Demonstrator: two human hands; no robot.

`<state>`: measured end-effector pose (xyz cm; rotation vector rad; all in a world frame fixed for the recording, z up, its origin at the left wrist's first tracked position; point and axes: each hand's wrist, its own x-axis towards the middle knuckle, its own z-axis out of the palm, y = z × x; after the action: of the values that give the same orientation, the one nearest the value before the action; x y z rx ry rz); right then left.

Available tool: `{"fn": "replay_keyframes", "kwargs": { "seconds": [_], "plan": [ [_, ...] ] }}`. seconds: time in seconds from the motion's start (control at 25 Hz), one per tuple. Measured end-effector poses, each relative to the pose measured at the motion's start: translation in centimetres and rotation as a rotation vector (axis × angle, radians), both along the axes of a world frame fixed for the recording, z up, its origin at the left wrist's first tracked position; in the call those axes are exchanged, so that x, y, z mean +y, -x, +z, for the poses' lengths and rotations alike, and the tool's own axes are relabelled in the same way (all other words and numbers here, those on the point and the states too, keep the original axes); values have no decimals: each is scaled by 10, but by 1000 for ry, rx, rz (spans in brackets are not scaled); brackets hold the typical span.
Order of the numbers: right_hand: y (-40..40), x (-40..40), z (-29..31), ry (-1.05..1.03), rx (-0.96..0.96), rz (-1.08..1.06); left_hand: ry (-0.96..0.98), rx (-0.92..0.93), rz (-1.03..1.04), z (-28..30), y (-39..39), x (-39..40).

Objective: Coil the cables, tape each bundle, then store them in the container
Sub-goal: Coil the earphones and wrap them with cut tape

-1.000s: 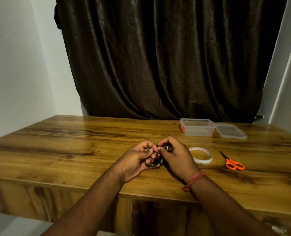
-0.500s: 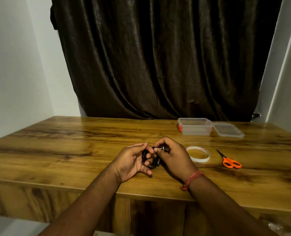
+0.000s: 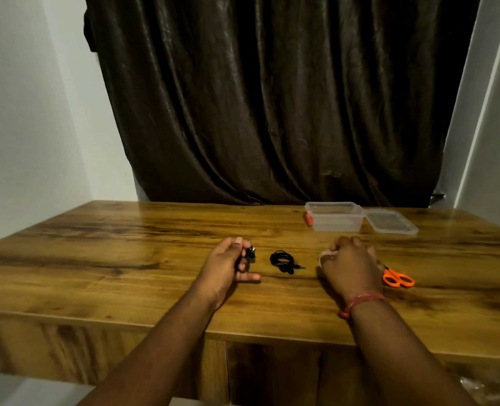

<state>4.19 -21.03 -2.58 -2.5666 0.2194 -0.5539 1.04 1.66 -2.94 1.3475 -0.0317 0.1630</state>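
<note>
Hidden: your right hand (image 3: pixel 349 263) covers the tape roll (image 3: pixel 325 254); only a pale sliver shows at its left edge. Fingers curl down over it; a firm grip, cannot tell.
Hard to read: a small black cable bundle (image 3: pixel 247 256) sits in your left hand (image 3: pixel 227 263), thumb and curled fingers gripping it; its shape is mostly lost in shadow.
On the desk: a second coiled black cable (image 3: pixel 284 261) lies loose between your hands, plug end pointing right, touching neither hand.
Scissors: orange-handled scissors (image 3: pixel 398 279) just right of your right hand, blades hidden behind it.
Container: clear plastic container (image 3: pixel 335 220) stands open at the far right of the desk (image 3: pixel 111 259), its lid (image 3: pixel 390 225) flat beside it.
Room: bare wood to the left; the near edge lies under your forearms.
Change: half a second ago both hands met over one bundle at centre; now they are apart.
</note>
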Motion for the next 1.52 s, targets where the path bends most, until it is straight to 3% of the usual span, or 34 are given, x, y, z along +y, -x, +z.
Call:
{"fn": "replay_keyframes", "kwargs": {
  "seconds": [0.08,0.16,0.32,0.48,0.6,0.76,0.92,1.24,1.52],
  "plan": [
    [2,5,-3,168,154,46,-84,-2,13,-2,0,-2],
    [1,8,-6,211,186,73,-162,-19,17,-3,0,-3],
    [1,15,-9,163,-44,168,-358,-63,26,-3,7,-8],
    [10,34,-8,188,-290,495,-517,-177,42,-7,5,-11],
    [13,43,-11,254,-351,664,-658,-250,161,-11,-2,-10],
    [15,42,-10,195,-382,731,-741,-258,231,-11,-4,-8],
    [17,40,-8,109,-369,736,-648,-220,180,-12,-5,-7],
    [16,38,-7,6,-308,781,-767,-292,228,-13,-5,-5],
    [20,41,-2,-238,-253,741,-399,-111,125,-9,0,-8]
  ]
}}
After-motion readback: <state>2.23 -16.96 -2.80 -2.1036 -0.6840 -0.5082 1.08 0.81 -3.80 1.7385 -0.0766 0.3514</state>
